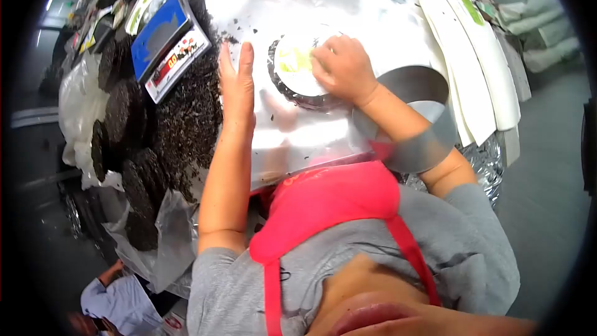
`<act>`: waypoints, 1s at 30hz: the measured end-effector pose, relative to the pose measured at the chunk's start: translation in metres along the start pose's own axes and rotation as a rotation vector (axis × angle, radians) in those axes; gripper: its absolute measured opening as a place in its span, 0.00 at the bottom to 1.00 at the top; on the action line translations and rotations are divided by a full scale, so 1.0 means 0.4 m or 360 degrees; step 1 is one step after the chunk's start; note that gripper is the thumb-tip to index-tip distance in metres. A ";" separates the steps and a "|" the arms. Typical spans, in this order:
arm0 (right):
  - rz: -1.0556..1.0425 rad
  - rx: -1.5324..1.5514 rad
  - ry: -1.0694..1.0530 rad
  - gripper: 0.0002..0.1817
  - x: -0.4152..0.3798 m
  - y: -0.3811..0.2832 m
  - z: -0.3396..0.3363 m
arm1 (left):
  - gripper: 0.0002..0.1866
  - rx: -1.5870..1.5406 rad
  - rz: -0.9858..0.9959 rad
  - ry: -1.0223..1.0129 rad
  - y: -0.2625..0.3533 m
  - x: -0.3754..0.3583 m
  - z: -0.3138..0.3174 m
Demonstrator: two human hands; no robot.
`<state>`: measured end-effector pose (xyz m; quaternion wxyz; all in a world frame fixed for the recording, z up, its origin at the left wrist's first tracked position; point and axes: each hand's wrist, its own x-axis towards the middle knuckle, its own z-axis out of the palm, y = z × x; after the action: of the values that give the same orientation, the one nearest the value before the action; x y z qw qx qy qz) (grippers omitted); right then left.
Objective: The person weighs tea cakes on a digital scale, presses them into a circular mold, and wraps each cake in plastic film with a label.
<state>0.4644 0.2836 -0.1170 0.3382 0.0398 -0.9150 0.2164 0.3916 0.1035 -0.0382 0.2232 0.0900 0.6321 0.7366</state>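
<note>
A white round disc [292,65] with a yellow-green patch lies on a dark round stack [301,98] on the shiny metal surface [264,6]. My right hand [347,68] is at the disc's right edge, its fingers curled and touching it. What those fingers grip, if anything, is hidden. Left of the disc, apart from it, my left hand [236,84] is held edge-on with thumb and fingers apart, holding nothing. A grey, ring-like band [420,146] passes across my right forearm, and a round dark shape [423,81] shows behind that arm.
At left are a blue-topped scale [158,37], dark crumbs [183,118], stacked dark rounds [124,109] and clear plastic bags [79,102]. Long white rolls or sheets [482,62] lie at right, above crumpled foil [488,165]. Another person [121,305] in white is at lower left.
</note>
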 end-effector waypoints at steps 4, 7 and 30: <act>0.0063 0.0060 0.0003 0.08 -0.025 0.045 0.002 | 0.44 0.0005 -0.0201 0.0384 -0.202 -0.003 0.088; -0.0221 0.0160 -0.0319 0.23 -0.143 0.075 -0.143 | 0.45 0.0652 -0.0199 0.0376 -0.178 -0.008 -0.017; 0.1233 0.0333 0.0125 0.28 -0.258 0.083 -0.277 | 0.18 0.2034 0.0944 -0.0973 -0.434 -0.193 0.094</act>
<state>0.6028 0.3530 -0.1198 0.2603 -0.2821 -0.8217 0.4212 0.5130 0.1204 -0.1881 0.0857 0.5671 0.7945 0.1995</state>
